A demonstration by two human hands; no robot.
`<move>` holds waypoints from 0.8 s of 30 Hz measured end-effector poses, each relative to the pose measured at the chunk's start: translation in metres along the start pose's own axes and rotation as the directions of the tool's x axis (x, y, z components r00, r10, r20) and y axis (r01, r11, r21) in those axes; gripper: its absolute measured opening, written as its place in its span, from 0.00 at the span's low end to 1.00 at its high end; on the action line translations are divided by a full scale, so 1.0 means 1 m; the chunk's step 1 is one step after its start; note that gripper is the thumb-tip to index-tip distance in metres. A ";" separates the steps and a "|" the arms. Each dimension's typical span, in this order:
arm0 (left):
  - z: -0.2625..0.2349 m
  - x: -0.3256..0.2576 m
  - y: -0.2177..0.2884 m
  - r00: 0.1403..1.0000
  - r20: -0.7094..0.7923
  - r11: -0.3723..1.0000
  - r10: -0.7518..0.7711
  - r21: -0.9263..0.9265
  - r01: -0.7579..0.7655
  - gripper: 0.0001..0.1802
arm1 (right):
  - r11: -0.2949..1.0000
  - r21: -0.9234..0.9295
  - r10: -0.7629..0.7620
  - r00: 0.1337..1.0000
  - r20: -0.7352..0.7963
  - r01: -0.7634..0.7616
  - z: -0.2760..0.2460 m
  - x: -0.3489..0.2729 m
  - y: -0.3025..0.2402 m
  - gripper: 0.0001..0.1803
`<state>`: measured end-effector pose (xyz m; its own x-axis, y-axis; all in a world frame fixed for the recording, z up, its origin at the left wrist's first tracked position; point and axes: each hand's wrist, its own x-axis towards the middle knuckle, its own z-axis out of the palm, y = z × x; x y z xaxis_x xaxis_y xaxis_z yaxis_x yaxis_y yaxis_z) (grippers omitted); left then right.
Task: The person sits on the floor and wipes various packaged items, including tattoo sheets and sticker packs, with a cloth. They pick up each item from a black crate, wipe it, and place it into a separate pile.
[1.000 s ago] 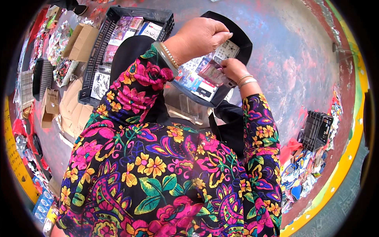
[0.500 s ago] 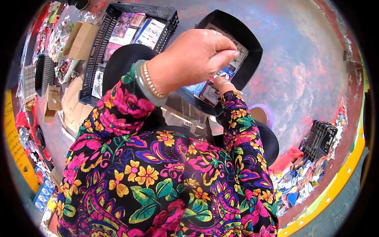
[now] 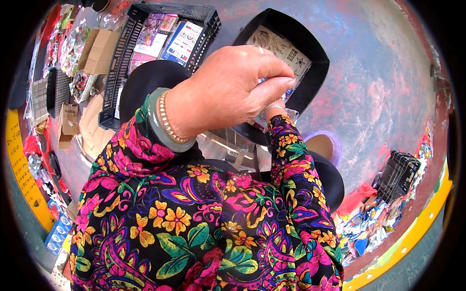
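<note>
My left hand (image 3: pixel 233 89), with a green bangle and a beaded bracelet at its wrist, is raised over the near left part of a black plastic bin (image 3: pixel 313 85). Its thumb and forefinger are pinched together; whatever lies between them, if anything, is too small to make out. Beneath it my right hand (image 3: pixel 275 105) reaches to the bin's near side, its fingers hidden behind the left hand. A bit of clear plastic (image 3: pixel 292 114) shows beside the right wrist. Flat printed packets (image 3: pixel 279 46) lie inside the bin, beige with star shapes at the far end.
To the left stands a black slatted crate (image 3: pixel 209 30) holding printed packets, with cardboard boxes (image 3: pixel 100 51) beyond it. A purple-rimmed round container (image 3: pixel 335 145) sits by my right knee. Farther right, a dark crate (image 3: pixel 397 174) stands among paper scraps (image 3: pixel 369 230).
My left hand has come slightly lower and nearer to me. More of the beige packet shows at the bin's far end, and the right hand is more covered.
</note>
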<state>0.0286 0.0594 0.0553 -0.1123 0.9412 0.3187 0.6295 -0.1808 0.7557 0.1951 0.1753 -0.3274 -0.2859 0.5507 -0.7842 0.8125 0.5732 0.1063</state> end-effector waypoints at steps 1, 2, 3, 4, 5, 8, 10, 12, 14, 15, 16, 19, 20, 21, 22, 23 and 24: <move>0.000 0.000 0.000 1.000 0.002 1.000 0.002 -0.003 -0.002 0.07 | 0.999 0.036 0.004 1.000 0.015 -0.005 -0.002 0.001 -0.003 0.14; 0.001 0.001 0.000 1.000 0.005 1.000 0.004 -0.007 -0.004 0.07 | 0.997 0.072 0.009 1.000 0.030 -0.011 -0.003 0.001 -0.005 0.14; 0.001 0.002 -0.001 1.000 0.002 1.000 0.014 -0.010 -0.014 0.07 | 0.997 0.078 0.012 0.999 0.037 -0.015 -0.003 0.000 -0.005 0.14; 0.002 0.001 -0.002 1.000 -0.010 1.000 0.014 -0.007 -0.014 0.07 | 0.997 0.073 0.005 0.999 0.043 -0.008 -0.013 -0.008 -0.008 0.14; 0.002 -0.001 -0.002 1.000 -0.022 1.000 0.016 -0.006 -0.016 0.07 | 0.998 0.068 0.000 0.999 0.048 -0.004 -0.024 -0.018 -0.010 0.14; 0.001 -0.003 -0.002 1.000 -0.017 1.000 -0.013 -0.007 0.013 0.07 | 0.999 0.024 -0.031 0.997 0.070 0.030 -0.068 -0.062 -0.020 0.15; 0.001 -0.001 -0.001 0.999 0.008 0.999 -0.033 -0.019 0.033 0.07 | 0.993 0.035 -0.117 0.989 0.091 0.114 -0.058 -0.048 -0.022 0.15; 0.002 0.001 0.000 0.999 0.024 0.999 -0.042 -0.030 0.043 0.07 | 0.988 0.052 -0.152 0.984 0.095 0.148 -0.049 -0.040 -0.023 0.15; 0.003 0.000 -0.001 0.999 0.021 0.998 -0.048 -0.034 0.049 0.07 | 0.982 0.062 -0.184 0.978 0.096 0.178 -0.047 -0.037 -0.025 0.15; 0.003 -0.001 -0.001 0.999 0.016 0.998 -0.042 -0.035 0.043 0.07 | 0.980 0.068 -0.194 0.976 0.096 0.188 -0.046 -0.036 -0.025 0.15; 0.004 -0.001 0.000 0.999 0.012 0.999 -0.036 -0.033 0.036 0.07 | 0.977 0.078 -0.206 0.974 0.096 0.199 -0.047 -0.036 -0.027 0.15; 0.003 -0.001 0.002 0.999 0.021 0.999 -0.039 -0.021 0.040 0.06 | 0.966 0.118 -0.242 0.966 0.092 0.230 -0.048 -0.037 -0.028 0.14; 0.002 -0.002 0.002 0.999 0.027 0.999 -0.044 -0.017 0.045 0.06 | 0.961 0.136 -0.254 0.963 0.093 0.240 -0.049 -0.037 -0.029 0.14; 0.002 -0.002 0.001 0.999 0.027 0.999 -0.033 -0.024 0.034 0.06 | 0.955 0.153 -0.269 0.959 0.091 0.253 -0.049 -0.037 -0.030 0.14; 0.003 -0.001 0.001 0.999 0.032 0.999 -0.028 -0.039 0.029 0.06 | 0.949 0.175 -0.281 0.955 0.090 0.263 -0.050 -0.036 -0.031 0.14; 0.004 -0.001 0.001 0.999 0.037 0.998 -0.023 -0.054 0.025 0.06 | 0.940 0.203 -0.296 0.951 0.088 0.273 -0.049 -0.035 -0.031 0.14; 0.003 -0.002 0.001 0.999 0.023 0.998 -0.033 -0.056 0.034 0.06 | 0.928 0.218 -0.326 0.941 0.086 0.302 -0.050 -0.034 -0.035 0.14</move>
<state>0.0317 0.0578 0.0533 -0.1148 0.9530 0.2805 0.5810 -0.1646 0.7971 0.1509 0.1665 -0.2734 -0.4904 0.2794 -0.8255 0.7785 0.5661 -0.2709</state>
